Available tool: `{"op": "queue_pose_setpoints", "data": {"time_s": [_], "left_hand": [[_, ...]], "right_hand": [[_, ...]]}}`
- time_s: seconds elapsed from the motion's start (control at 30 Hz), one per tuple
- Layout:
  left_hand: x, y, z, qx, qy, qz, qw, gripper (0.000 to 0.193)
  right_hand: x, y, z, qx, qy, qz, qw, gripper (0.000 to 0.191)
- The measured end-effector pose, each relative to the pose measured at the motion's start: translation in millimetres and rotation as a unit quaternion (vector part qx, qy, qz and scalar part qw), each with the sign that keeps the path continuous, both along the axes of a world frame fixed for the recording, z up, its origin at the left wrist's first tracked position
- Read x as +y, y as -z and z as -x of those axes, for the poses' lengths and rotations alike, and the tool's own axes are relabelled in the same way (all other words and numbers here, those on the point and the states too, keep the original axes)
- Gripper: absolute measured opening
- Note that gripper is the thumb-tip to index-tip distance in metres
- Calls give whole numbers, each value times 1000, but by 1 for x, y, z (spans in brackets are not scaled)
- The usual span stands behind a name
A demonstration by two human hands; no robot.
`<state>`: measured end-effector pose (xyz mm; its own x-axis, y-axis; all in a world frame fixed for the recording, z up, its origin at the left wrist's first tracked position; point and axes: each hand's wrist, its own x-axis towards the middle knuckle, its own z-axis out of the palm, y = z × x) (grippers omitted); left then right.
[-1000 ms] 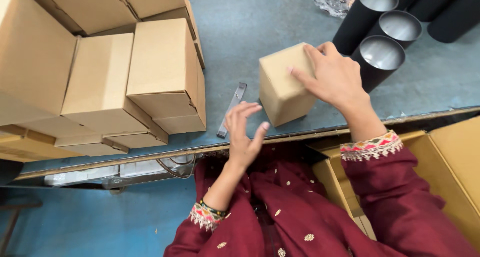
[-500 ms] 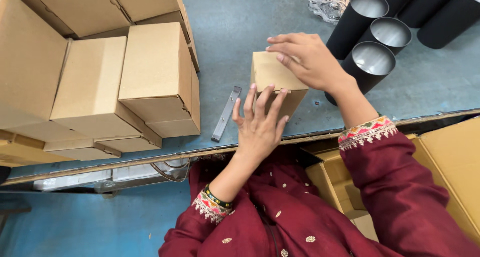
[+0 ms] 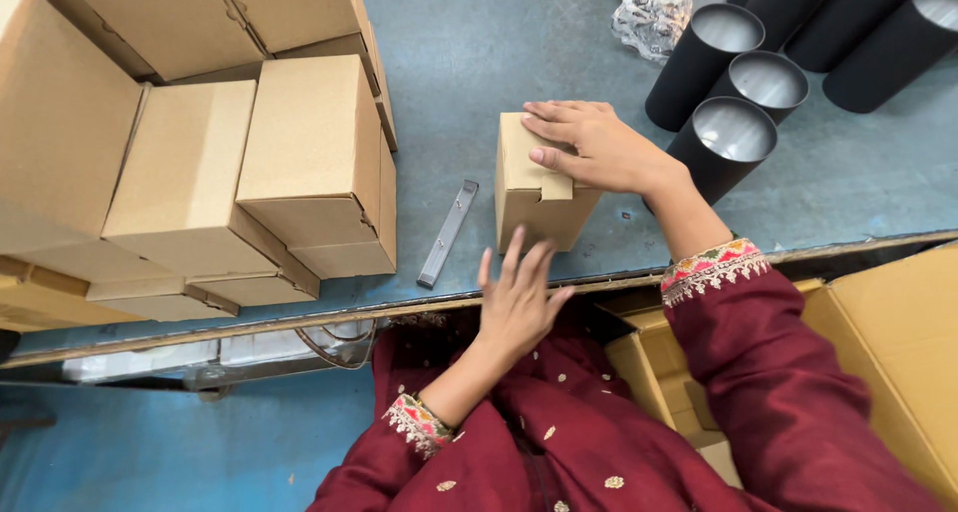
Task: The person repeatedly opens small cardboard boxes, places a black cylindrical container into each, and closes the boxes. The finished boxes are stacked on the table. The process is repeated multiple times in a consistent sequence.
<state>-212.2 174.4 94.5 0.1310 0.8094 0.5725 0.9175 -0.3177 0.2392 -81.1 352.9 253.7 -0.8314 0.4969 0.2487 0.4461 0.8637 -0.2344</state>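
A small brown cardboard box (image 3: 529,198) stands on the blue table near its front edge. My right hand (image 3: 594,148) lies flat on the box's top, pressing the flap down. My left hand (image 3: 519,297) hovers just in front of the box at the table edge, fingers spread, holding nothing. A flat grey metal strip (image 3: 447,235) lies on the table just left of the box.
Stacked closed cardboard boxes (image 3: 314,168) fill the left side of the table. Several black open-topped cylinders (image 3: 733,138) stand to the right, with a crumpled plastic bag (image 3: 654,8) behind them. A large open carton (image 3: 898,362) sits below the table at right.
The box has been set down upright on the table. My right hand now presses its top flat. My left hand has come off the box and drawn back toward me.
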Motion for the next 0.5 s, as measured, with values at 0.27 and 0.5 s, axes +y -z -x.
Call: {"op": "queue_pose_setpoints", "data": {"time_s": [0.27, 0.5], "left_hand": [[-2, -24, 16, -139, 3, -60, 988, 66], [47, -86, 18, -168, 16, -12, 986, 52]], "right_hand": [[27, 5, -10, 2, -63, 80, 995, 57], [29, 8, -20, 47, -50, 163, 984, 53]]}}
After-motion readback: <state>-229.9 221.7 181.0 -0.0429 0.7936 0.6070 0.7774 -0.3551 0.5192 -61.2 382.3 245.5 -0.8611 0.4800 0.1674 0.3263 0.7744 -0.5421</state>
